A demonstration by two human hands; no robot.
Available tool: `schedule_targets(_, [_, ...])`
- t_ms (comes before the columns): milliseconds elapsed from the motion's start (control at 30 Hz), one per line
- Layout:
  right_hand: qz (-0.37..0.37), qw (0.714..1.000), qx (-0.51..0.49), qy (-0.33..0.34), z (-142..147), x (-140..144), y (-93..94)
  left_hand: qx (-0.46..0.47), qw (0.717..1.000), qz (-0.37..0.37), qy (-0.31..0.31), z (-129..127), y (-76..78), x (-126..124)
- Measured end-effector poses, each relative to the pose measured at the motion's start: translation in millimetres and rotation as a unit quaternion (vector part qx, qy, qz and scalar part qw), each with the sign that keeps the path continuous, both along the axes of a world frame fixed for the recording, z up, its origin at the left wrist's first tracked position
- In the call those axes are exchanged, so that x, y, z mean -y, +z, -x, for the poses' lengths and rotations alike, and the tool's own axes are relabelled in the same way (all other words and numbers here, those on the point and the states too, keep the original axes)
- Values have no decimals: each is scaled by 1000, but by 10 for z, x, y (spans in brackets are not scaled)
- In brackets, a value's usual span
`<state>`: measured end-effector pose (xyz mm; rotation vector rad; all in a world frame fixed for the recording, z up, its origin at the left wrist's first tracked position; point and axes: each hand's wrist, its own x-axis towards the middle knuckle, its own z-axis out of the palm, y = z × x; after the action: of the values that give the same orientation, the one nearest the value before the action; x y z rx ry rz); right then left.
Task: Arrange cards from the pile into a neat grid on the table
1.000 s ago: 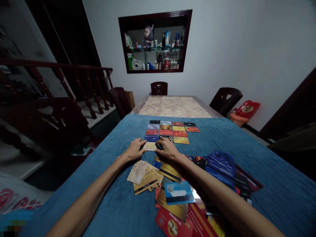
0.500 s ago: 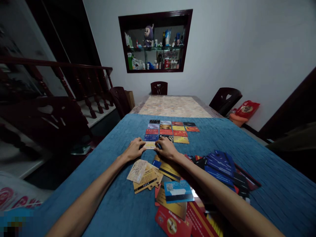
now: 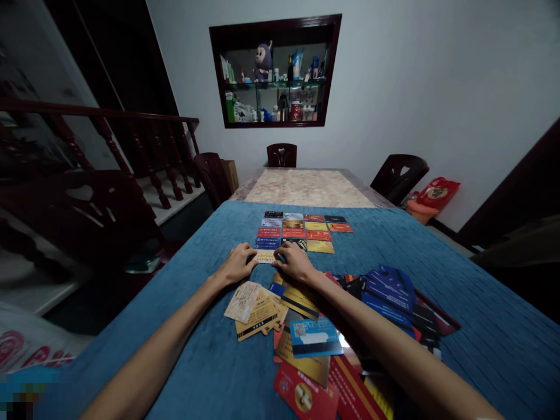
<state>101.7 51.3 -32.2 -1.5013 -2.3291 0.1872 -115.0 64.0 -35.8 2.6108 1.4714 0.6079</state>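
With left hand (image 3: pixel 238 263) on one end of a pale card (image 3: pixel 264 256) at the card grid's (image 3: pixel 293 233) near edge, right hand (image 3: pixel 295 261) on the other, pinched it but risked scattering loose cards (image 3: pixel 389 290) with any dip of right forearm (image 3: pixel 385 332).

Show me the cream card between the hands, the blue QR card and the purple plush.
Cream card (image 3: pixel 265 256), head view: middle of its face.
Blue QR card (image 3: pixel 316 338), head view: middle of its face.
Purple plush (image 3: pixel 262 68), head view: its middle.
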Motion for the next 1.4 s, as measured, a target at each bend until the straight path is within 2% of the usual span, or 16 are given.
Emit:
schedule_targets(667, [-2, 1000, 5, 1, 1, 28, 24, -34, 999, -7, 36, -63, 3, 41])
schedule_targets(1167, [21, 1000, 14, -8, 26, 53, 71, -19, 999, -23, 29, -53, -16, 16])
schedule_targets(1400, [-3, 1000, -11, 8, -81, 65, 214, 3, 1000, -23, 10, -22, 11, 24])
